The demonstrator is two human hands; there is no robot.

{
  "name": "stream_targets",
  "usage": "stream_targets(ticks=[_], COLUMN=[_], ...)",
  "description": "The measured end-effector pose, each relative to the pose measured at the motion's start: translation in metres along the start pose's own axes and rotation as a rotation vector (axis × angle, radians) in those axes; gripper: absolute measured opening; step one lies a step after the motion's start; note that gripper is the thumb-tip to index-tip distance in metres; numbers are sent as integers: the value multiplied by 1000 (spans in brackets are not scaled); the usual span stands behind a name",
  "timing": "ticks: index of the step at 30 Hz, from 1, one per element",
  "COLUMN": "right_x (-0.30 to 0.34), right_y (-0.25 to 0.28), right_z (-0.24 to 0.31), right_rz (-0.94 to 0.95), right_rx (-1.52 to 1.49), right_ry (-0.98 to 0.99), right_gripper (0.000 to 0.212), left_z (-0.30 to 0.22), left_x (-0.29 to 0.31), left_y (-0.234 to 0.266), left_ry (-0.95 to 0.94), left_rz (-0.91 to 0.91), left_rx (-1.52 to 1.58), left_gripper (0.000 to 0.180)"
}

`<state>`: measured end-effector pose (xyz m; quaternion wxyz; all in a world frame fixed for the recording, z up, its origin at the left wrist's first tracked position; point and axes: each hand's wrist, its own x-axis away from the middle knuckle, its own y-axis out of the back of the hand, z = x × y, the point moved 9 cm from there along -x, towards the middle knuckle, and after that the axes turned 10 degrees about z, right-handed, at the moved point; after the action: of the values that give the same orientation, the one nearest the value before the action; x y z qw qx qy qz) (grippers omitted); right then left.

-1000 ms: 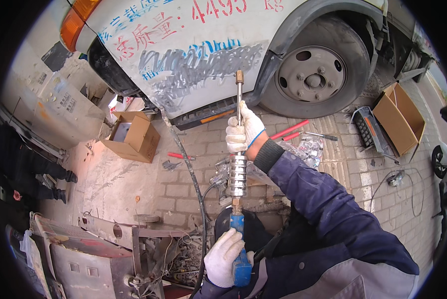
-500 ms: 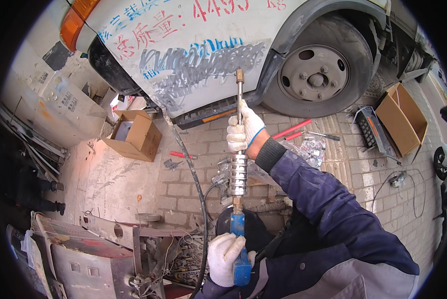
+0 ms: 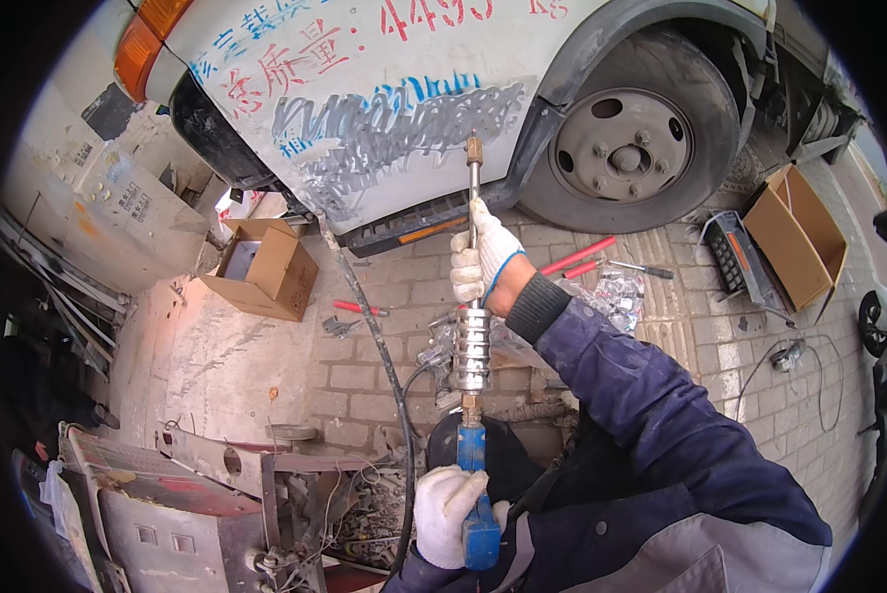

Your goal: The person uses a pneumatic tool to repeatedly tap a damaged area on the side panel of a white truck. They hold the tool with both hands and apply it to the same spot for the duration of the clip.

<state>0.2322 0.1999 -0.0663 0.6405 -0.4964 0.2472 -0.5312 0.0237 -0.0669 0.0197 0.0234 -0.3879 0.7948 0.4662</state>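
A long tool resembling a slide hammer [image 3: 472,356] stretches away from me, with a ribbed chrome body, a slim steel rod and a brass-coloured fitting at its far end. Its blue handle [image 3: 479,532] is nearest me. My left hand [image 3: 445,516], in a white knit glove, is closed round that handle. Further up, my right hand [image 3: 485,259], also gloved, grips the rod just beyond the chrome body. The far fitting appears in front of a white truck door panel [image 3: 364,212]; whether they touch I cannot tell.
A truck wheel [image 3: 626,148] stands at the upper right. Cardboard boxes are at left [image 3: 266,267] and right [image 3: 798,237]. Red-handled tools [image 3: 580,257] and plastic bags lie on the paving. A black hose [image 3: 404,465] runs beside me, near a worn metal cabinet [image 3: 181,524].
Both hands keep their grip on the tool, which has hardly moved. The view has shifted slightly, and the dark-clad legs at the far left have moved partly out of sight.
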Motion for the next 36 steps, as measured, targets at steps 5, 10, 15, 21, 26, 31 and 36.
stream_targets(ticks=[5, 10, 15, 21, 26, 31, 36], right_x=[12, 27, 18, 68, 58, 43, 36], right_y=[11, 17, -28, -35, 0, 21, -24], right_z=[-4, -55, 13, -55, -61, -62, -9], right_rz=[-137, -43, -72, -233, 134, 47, -58], right_rx=[376, 115, 155, 27, 72, 102, 191], right_ry=[150, -12, 18, -40, -5, -25, 32], right_gripper=[73, 48, 40, 28, 26, 23, 24], left_z=[-2, 1, 2, -5, -5, 20, 38], left_x=[3, 5, 8, 18, 17, 31, 45], left_y=[5, 2, 1, 12, -7, -11, -20], left_ry=[18, 2, 9, -20, 4, 265, 317], left_rz=[-75, -50, -50, -118, -119, -135, -59], left_rx=[-47, -4, 8, 35, 153, 169, 244], left_gripper=[66, 66, 65, 57, 61, 91, 90])
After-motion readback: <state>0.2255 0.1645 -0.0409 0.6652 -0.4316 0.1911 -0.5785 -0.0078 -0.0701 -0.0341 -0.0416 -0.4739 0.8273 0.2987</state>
